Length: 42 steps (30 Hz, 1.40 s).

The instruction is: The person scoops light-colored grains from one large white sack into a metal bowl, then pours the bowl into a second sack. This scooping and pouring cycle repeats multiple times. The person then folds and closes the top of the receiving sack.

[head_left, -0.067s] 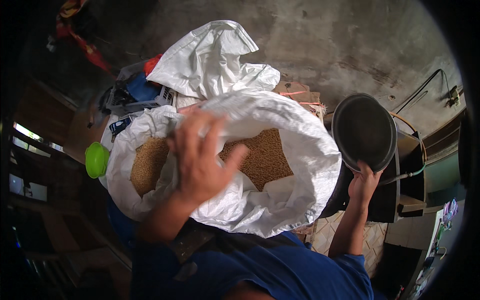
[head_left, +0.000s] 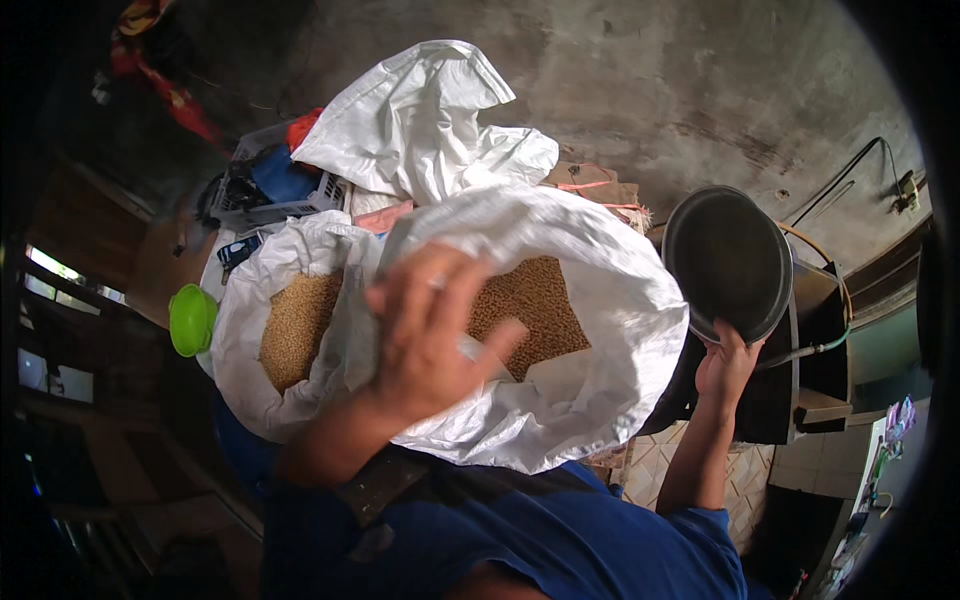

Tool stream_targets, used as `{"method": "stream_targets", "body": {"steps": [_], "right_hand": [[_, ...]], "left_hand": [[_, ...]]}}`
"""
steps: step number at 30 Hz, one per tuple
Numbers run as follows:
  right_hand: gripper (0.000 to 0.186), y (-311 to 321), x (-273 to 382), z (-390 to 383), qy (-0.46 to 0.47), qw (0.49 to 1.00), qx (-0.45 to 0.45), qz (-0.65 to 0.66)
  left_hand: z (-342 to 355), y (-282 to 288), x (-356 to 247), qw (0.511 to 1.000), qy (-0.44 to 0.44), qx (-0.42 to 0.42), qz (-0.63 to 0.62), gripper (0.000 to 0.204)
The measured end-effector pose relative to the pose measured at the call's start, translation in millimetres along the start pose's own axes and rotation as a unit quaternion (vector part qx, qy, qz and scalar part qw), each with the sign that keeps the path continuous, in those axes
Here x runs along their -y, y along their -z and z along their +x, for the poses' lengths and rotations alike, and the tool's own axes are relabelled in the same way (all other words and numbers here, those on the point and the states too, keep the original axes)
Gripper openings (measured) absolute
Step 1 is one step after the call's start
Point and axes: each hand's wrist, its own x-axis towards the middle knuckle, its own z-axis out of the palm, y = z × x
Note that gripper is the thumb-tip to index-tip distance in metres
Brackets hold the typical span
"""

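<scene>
My left hand (head_left: 430, 340), blurred with fingers spread, is over the rim between two white sacks; whether it touches the plastic is unclear. The larger right sack (head_left: 625, 350) holds brown pellets (head_left: 530, 315), partly hidden by that hand. The smaller left sack (head_left: 235, 360) holds paler tan pellets (head_left: 298, 320). My right hand (head_left: 730, 365) grips the lower edge of a round, dark, shallow basin (head_left: 728, 255), held tilted to the right of the sacks.
A green bowl (head_left: 190, 322) sits at the left. Behind are a grey crate (head_left: 240, 200) of assorted items, a loose white sack (head_left: 420, 120) and a concrete wall (head_left: 680, 70). At the right are a dark stand (head_left: 810, 350), a hose (head_left: 820, 352) and a tiled floor (head_left: 740, 470).
My left hand has shifted right across the sacks, and the larger sack's rim has moved slightly right. My right hand and the basin have hardly moved.
</scene>
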Motion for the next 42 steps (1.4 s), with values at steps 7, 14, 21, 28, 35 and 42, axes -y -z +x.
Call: {"method": "stream_targets", "body": {"steps": [7, 14, 21, 28, 35, 42], "right_hand": [[0.086, 0, -2, 9, 0.014, 1.000, -0.018, 0.009], [0.093, 14, -3, 7, 0.030, 0.999, -0.037, 0.017], [0.098, 22, -11, 7, 0.013, 0.998, -0.058, 0.021], [0.098, 23, -8, 7, 0.003, 0.998, -0.056, -0.008], [0.096, 17, -4, 10, -0.008, 0.998, -0.049, -0.037], [0.080, 10, 6, 10, -0.036, 0.998, -0.055, -0.021]], "left_hand": [[-28, -84, -46, 0.974, -0.150, 0.023, -0.168, 0.103], [-44, -178, -70, 0.714, 0.372, 0.245, -0.539, 0.102], [-37, -202, -90, 0.617, 0.449, 0.386, -0.518, 0.040], [-32, -173, -39, 0.477, 0.507, 0.155, -0.700, 0.038], [-48, -79, 64, 0.484, 0.514, -0.149, -0.693, 0.049], [-41, -38, 56, 0.531, 0.494, -0.130, -0.676, 0.052]]}}
